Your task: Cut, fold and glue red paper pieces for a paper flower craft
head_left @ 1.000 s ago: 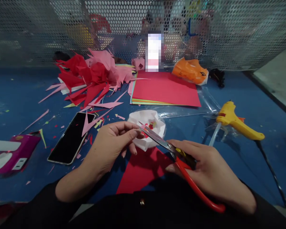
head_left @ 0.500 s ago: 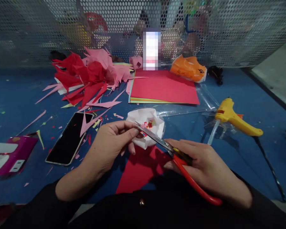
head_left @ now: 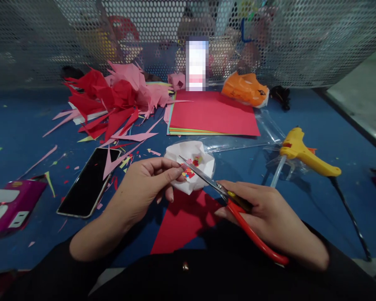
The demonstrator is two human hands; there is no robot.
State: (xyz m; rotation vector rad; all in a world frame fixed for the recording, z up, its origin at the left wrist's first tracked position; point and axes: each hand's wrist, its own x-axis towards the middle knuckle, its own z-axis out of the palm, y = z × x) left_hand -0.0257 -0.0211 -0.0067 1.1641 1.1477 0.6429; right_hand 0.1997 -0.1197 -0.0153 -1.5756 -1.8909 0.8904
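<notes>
My right hand (head_left: 257, 209) is wrapped round the red handles of a pair of scissors (head_left: 203, 177). Their blades point up and left over a white paper-lined bowl (head_left: 208, 167). Small bits of coloured paper (head_left: 189, 172) lie inside the bowl. At its left rim my left hand (head_left: 153, 179) is closed in a pinch, close to the blades. Whatever its fingertips hold is too small to make out. Below the bowl, a red paper sheet (head_left: 175, 225) lies partly in the shadow of my hands.
Behind the bowl sits a stack of coloured paper (head_left: 213, 115). Red and pink paper scraps (head_left: 119, 98) are heaped at back left, near a dark phone (head_left: 87, 184). A purple pack (head_left: 28, 202) lies far left. At right are a yellow glue gun (head_left: 307, 152) and an orange packet (head_left: 246, 90).
The scissor blades look slightly less apart, and more coloured bits show in the bowl beside my left fingertips. Both hands stay nearly in place; the whole view has shifted slightly.
</notes>
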